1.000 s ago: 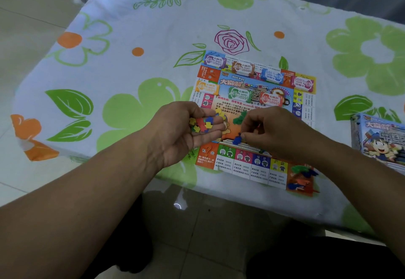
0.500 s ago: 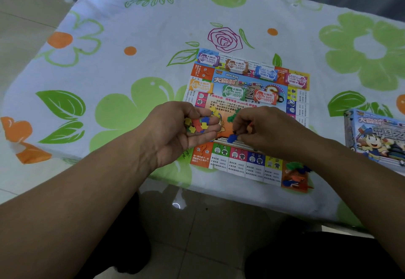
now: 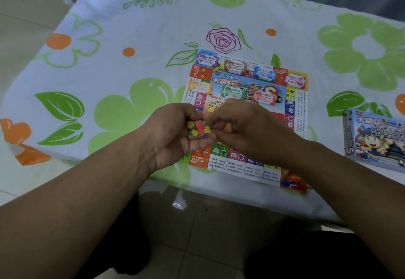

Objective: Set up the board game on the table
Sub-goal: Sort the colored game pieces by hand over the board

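Cupped in curled left hand, frame centre: tiny, light, spill-prone tokens; best taken edgewise, singly, right hand pinching one.

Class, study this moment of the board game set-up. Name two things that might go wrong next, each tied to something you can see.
1. The left-hand grip cups many loose small pieces while the right-hand grip picks among them; a nudge might spill some.
2. The piece pile on the board's near corner lies by the table's edge, close beside the right forearm, which may sweep it off.
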The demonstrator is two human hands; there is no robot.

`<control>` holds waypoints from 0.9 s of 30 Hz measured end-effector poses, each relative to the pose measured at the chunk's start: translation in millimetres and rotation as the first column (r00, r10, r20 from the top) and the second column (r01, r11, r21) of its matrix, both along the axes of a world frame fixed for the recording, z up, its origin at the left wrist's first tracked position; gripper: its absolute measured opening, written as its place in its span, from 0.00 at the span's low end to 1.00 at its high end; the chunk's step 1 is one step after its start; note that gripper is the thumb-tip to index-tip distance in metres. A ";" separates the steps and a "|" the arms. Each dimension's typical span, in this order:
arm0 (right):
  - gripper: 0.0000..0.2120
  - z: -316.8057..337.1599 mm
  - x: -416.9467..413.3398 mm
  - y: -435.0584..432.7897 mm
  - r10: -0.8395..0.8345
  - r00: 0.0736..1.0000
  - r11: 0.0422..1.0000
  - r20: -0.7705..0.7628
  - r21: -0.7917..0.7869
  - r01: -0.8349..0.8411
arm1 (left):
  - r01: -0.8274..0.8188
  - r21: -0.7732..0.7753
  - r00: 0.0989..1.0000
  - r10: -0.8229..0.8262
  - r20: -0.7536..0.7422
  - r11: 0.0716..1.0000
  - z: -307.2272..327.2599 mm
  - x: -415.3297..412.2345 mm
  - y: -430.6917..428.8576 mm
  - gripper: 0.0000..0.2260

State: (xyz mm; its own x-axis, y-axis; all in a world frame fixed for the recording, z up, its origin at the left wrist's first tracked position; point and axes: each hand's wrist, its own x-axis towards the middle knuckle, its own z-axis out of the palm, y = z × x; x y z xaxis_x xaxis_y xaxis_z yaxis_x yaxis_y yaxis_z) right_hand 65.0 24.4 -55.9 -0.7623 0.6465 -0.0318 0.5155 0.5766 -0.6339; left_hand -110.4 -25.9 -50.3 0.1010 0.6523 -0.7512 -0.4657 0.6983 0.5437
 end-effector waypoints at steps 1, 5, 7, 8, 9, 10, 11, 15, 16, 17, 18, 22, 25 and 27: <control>0.08 -0.1 -1.0 -0.6 0.001 1.000 1.000 0.005 0.002 -0.001 | -0.001 -0.001 1.000 0.001 0.004 1.000 0.0 0.0 0.0 0.14; 0.07 -1.0 -5.0 -2.4 -0.008 1.000 1.000 0.009 0.006 0.008 | -0.023 -0.005 0.999 0.023 0.034 1.000 0.7 -0.1 -0.1 0.12; 0.07 -1.8 -6.9 -2.8 -0.009 1.000 1.000 0.015 0.003 0.009 | -0.024 -0.006 0.999 0.025 0.045 1.000 0.5 -0.2 -0.5 0.12; 0.06 -2.1 -7.6 -2.8 -0.011 1.000 1.000 0.020 0.002 0.011 | -0.023 -0.006 0.999 0.024 0.046 1.000 0.4 -0.1 -0.7 0.12; 0.06 -2.2 -8.7 -2.6 -0.013 1.000 1.000 0.022 0.000 0.013 | -0.025 -0.007 0.999 0.025 0.047 1.000 0.2 -0.4 -0.8 0.11; 0.05 -2.3 -8.9 -2.1 -0.015 1.000 1.000 0.021 -0.002 0.015 | -0.028 -0.010 0.998 0.028 0.049 1.000 0.2 -0.5 -1.1 0.11; 0.05 -2.3 -9.3 -1.7 -0.016 1.000 1.000 0.018 -0.002 0.016 | -0.031 -0.012 0.998 0.031 0.048 0.999 0.3 -0.6 -1.2 0.11; 0.03 4.4 -10.8 1.3 -0.049 0.999 0.994 -0.005 -0.102 0.048 | -0.039 -0.023 0.998 0.040 0.043 0.999 0.0 -2.4 -0.5 0.12; 0.03 7.7 -10.7 3.6 -0.087 0.996 0.984 -0.030 -0.157 0.081 | -0.041 -0.032 0.998 0.042 0.041 0.999 -0.2 -3.0 -0.5 0.13; 0.02 10.4 -10.5 7.1 -0.141 0.988 0.973 -0.062 -0.195 0.126 | -0.042 -0.044 0.999 0.043 0.033 0.998 -0.6 -3.7 -0.6 0.13; 0.02 12.2 -9.9 11.8 -0.198 0.976 0.962 -0.088 -0.207 0.176 | -0.045 -0.059 0.999 0.046 0.022 0.997 -0.7 -4.9 -1.1 0.13; 0.02 2.1 -7.2 28.1 -0.336 0.942 0.930 -0.003 -0.157 0.332 | -0.070 -0.101 0.998 0.068 -0.016 0.992 -1.1 -11.0 -3.2 0.14; 0.02 -10.8 -9.4 30.4 -0.333 0.938 0.933 0.092 -0.113 0.342 | -0.091 -0.106 0.996 0.088 -0.033 0.990 -0.1 -13.9 -4.2 0.14; 0.03 -15.1 -13.1 30.0 -0.311 0.943 0.942 0.119 -0.093 0.322 | -0.098 -0.107 0.995 0.094 -0.039 0.989 0.6 -14.7 -4.2 0.14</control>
